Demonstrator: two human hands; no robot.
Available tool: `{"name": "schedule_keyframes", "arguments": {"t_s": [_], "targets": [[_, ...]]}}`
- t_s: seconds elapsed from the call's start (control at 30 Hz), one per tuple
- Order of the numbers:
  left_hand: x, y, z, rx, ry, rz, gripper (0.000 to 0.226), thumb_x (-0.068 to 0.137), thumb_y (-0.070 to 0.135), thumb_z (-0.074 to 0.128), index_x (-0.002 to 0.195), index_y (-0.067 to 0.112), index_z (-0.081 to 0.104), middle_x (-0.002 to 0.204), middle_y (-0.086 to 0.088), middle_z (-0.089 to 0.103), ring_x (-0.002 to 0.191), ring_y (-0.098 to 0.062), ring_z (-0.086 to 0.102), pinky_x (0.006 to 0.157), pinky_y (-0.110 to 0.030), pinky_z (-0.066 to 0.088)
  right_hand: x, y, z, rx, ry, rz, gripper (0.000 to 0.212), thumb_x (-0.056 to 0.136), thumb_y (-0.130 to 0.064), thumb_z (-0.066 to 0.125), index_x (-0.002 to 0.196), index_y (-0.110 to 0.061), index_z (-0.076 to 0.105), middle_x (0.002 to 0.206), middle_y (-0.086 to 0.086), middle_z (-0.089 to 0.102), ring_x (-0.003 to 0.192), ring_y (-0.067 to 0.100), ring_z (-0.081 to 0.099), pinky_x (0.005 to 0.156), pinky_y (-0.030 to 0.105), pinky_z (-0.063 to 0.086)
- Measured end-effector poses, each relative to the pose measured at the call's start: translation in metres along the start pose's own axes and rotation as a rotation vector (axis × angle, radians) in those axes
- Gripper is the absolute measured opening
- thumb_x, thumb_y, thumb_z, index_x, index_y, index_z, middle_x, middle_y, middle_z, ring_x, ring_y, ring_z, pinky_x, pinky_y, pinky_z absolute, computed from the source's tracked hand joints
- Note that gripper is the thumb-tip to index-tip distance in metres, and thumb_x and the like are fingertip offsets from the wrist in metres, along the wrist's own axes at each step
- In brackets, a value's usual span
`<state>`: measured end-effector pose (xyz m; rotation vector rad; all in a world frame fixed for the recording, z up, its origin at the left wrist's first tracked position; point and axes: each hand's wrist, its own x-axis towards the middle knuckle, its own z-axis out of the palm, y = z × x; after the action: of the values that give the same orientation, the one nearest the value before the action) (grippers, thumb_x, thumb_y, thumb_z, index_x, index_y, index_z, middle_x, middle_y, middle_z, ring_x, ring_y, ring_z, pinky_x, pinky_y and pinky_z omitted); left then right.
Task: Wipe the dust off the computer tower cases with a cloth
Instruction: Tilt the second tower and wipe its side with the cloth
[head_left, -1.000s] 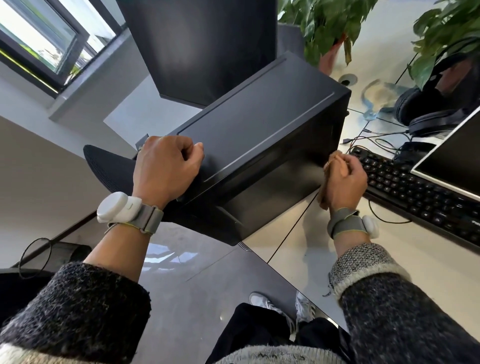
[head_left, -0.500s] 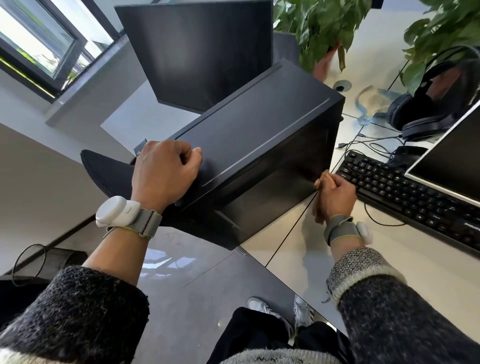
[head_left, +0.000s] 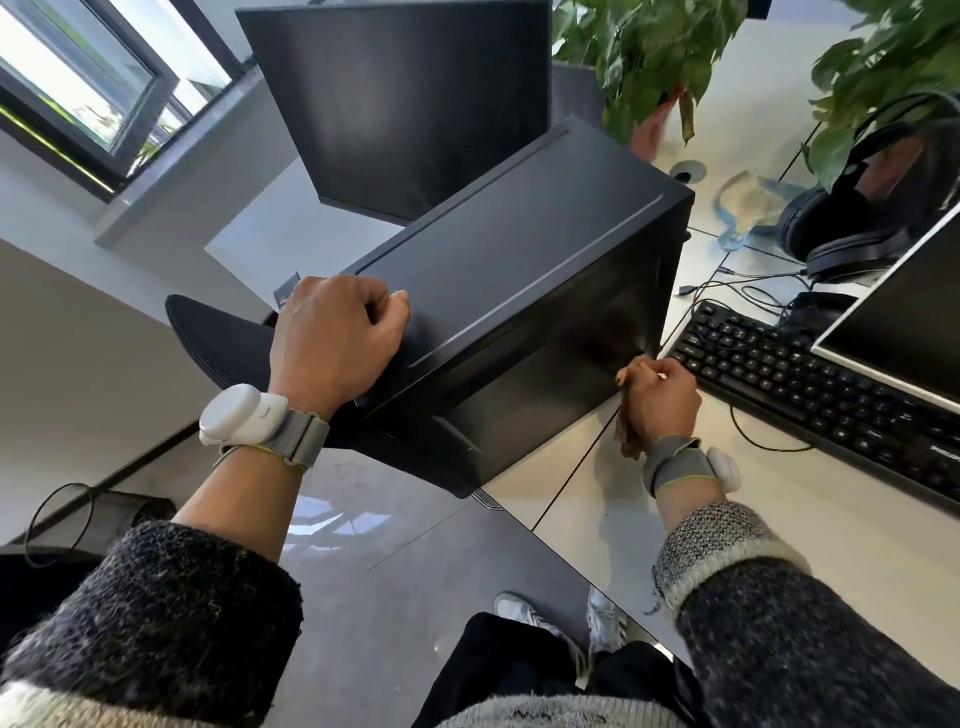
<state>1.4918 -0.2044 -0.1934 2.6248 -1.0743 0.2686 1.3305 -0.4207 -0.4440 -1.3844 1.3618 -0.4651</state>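
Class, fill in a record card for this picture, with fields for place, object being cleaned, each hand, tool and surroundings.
Place: pale desk near a window
Object: black computer tower on the desk
Hand one: left hand, fingers curled, resting on the tower's top at its near end
Hand two: right hand, low against the tower's side panel, gripping the cloth
Tool: brownish cloth, mostly hidden in the hand
Surroundings: keyboard right of the tower; monitor behind it; headphones; potted plants
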Motion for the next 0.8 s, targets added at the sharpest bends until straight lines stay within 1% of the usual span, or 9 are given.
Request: {"name": "schedule_keyframes", "arguments": {"t_s": [0.1, 0.23, 0.3, 0.4, 0.47, 0.53, 0.63, 0.7, 0.8], "targets": [[0.000, -0.001, 0.000, -0.002, -0.006, 0.001, 0.049, 0.097, 0.029, 0.059, 0.051, 0.018, 0.046, 0.045, 0.003, 0.040, 0.046, -0.013, 0.042, 0.058, -0.028, 0.036, -0.001, -0.015, -0.008, -0.106, 0.021, -0.147, 0.015, 0.096, -0.021, 0.057, 0.090, -0.019, 0.071, 0.098, 0.014, 0.075, 0.099, 0.036, 0.067, 0.087, 0.038, 0.051], [0.001, 0.000, 0.000, 0.002, -0.005, -0.008, 0.050, 0.096, 0.029, 0.059, 0.050, 0.018, 0.044, 0.045, 0.005, 0.037, 0.046, -0.013, 0.040, 0.054, -0.026, 0.034, -0.014, -0.021, -0.009, 0.023, 0.124, -0.330, 0.014, 0.099, -0.023, 0.060, 0.106, -0.015, 0.070, 0.096, 0.004, 0.072, 0.089, 0.022, 0.061, 0.081, 0.027, 0.045], [0.001, 0.000, 0.000, 0.004, -0.010, -0.007, 0.050, 0.097, 0.029, 0.059, 0.050, 0.019, 0.044, 0.045, 0.006, 0.037, 0.046, -0.012, 0.040, 0.053, -0.025, 0.032, -0.013, -0.010, -0.004, 0.013, 0.125, -0.290, 0.013, 0.101, -0.022, 0.060, 0.109, -0.015, 0.067, 0.101, 0.006, 0.073, 0.092, 0.025, 0.064, 0.081, 0.026, 0.044], [-0.001, 0.000, 0.000, 0.013, -0.006, -0.009, 0.050, 0.097, 0.031, 0.059, 0.050, 0.020, 0.044, 0.045, 0.005, 0.038, 0.046, -0.013, 0.041, 0.053, -0.026, 0.032, 0.001, 0.000, -0.001, -0.103, 0.030, -0.147, 0.015, 0.102, -0.025, 0.055, 0.110, -0.016, 0.063, 0.108, 0.016, 0.074, 0.105, 0.040, 0.067, 0.088, 0.038, 0.049], [-0.001, 0.000, 0.000, 0.016, -0.005, -0.003, 0.050, 0.097, 0.030, 0.058, 0.050, 0.020, 0.043, 0.045, 0.006, 0.037, 0.046, -0.013, 0.041, 0.053, -0.026, 0.032, 0.006, -0.005, -0.004, -0.195, 0.012, -0.142, 0.018, 0.102, -0.026, 0.053, 0.110, -0.013, 0.063, 0.110, 0.020, 0.074, 0.107, 0.044, 0.065, 0.089, 0.042, 0.049], [0.000, 0.001, 0.000, 0.013, -0.008, -0.006, 0.051, 0.097, 0.029, 0.058, 0.050, 0.020, 0.041, 0.045, 0.006, 0.035, 0.046, -0.013, 0.040, 0.053, -0.027, 0.032, 0.003, -0.014, -0.010, -0.171, 0.036, -0.204, 0.018, 0.101, -0.025, 0.054, 0.109, -0.012, 0.064, 0.107, 0.017, 0.073, 0.102, 0.039, 0.065, 0.084, 0.038, 0.047], [0.002, 0.000, -0.001, 0.024, -0.005, 0.000, 0.051, 0.097, 0.030, 0.059, 0.050, 0.018, 0.041, 0.044, 0.005, 0.035, 0.046, -0.014, 0.040, 0.056, -0.029, 0.035, -0.014, -0.026, -0.008, -0.029, 0.102, -0.346, 0.013, 0.101, -0.022, 0.059, 0.106, -0.011, 0.064, 0.096, 0.006, 0.069, 0.087, 0.025, 0.060, 0.077, 0.028, 0.041], [0.002, -0.001, 0.000, 0.024, -0.004, 0.006, 0.051, 0.096, 0.029, 0.059, 0.050, 0.018, 0.041, 0.044, 0.006, 0.035, 0.046, -0.012, 0.040, 0.057, -0.029, 0.035, -0.017, -0.018, -0.002, 0.040, 0.133, -0.319, 0.012, 0.101, -0.022, 0.058, 0.107, -0.012, 0.061, 0.097, 0.008, 0.070, 0.087, 0.026, 0.062, 0.078, 0.029, 0.045], [0.002, -0.001, 0.002, 0.026, 0.001, 0.003, 0.050, 0.096, 0.031, 0.059, 0.051, 0.015, 0.044, 0.045, 0.004, 0.037, 0.046, -0.014, 0.042, 0.057, -0.029, 0.035, -0.008, -0.004, 0.003, -0.014, 0.058, -0.150, 0.010, 0.100, -0.027, 0.053, 0.107, -0.020, 0.056, 0.102, 0.013, 0.073, 0.095, 0.035, 0.069, 0.085, 0.041, 0.055]]}}
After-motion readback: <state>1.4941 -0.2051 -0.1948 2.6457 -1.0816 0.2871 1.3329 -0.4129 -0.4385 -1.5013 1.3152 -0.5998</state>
